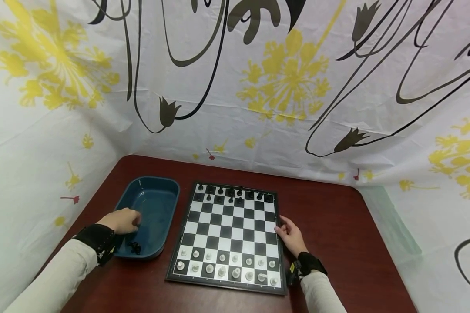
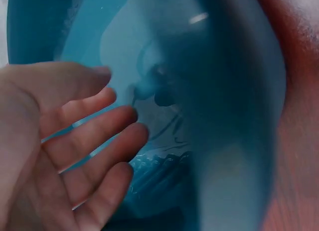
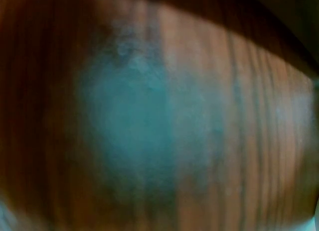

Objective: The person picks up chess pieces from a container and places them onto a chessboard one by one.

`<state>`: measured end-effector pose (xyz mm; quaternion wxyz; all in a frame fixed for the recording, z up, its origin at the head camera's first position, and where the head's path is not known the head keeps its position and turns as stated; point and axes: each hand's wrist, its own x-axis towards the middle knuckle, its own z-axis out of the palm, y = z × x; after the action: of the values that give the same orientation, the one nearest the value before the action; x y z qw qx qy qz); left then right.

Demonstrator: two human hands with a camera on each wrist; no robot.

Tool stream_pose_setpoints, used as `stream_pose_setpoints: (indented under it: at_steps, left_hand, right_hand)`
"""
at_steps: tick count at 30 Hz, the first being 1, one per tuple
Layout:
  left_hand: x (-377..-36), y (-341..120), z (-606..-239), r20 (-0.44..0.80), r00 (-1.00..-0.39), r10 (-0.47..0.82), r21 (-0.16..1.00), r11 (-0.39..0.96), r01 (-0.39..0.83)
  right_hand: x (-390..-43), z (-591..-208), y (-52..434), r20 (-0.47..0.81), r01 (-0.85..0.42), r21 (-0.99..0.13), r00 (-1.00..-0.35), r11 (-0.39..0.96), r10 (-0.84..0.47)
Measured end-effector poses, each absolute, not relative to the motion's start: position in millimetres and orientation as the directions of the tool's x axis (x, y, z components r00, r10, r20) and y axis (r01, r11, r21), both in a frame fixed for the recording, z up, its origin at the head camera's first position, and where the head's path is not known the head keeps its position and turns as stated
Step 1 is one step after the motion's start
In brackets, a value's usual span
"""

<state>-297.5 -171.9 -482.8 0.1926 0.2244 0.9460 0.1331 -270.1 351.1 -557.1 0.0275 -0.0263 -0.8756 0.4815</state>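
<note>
chess pieces: head view shows a few black ones (image 1: 134,248) lying in the near corner of the blue tray (image 1: 168,217), just left of the chessboard (image 1: 229,237) on the red-brown table (image 1: 337,226). left hand (image 1: 122,220) hangs over the tray's near end, fingers drooping into it, prob. to reach those pieces. right hand (image 1: 291,237) rests flat vs the board's right edge, looks like steadying it. white pieces (image 1: 223,263) fill the near rows, more black pieces (image 1: 229,193) at the far side w/ gaps.

left wrist view: left hand (image 2: 60,156) fingers spread & relaxed, holding nothing, above the tray (image 2: 239,116); a dark blurred piece (image 2: 162,94) sits beyond the fingertips.

right wrist view: only blurred table (image 3: 239,141); hand not shown.
</note>
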Motion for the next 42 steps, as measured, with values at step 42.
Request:
stream_pose_setpoints:
  at_steps: [42]
  left_hand:
    - [-302.1,-161.6,-476.6,-0.265,-0.832,0.488,0.371,0.848,0.379]
  right_hand:
    - [-270.0,-560.0,350.8,0.027,0.031,-0.843,-0.995,0.537,0.099]
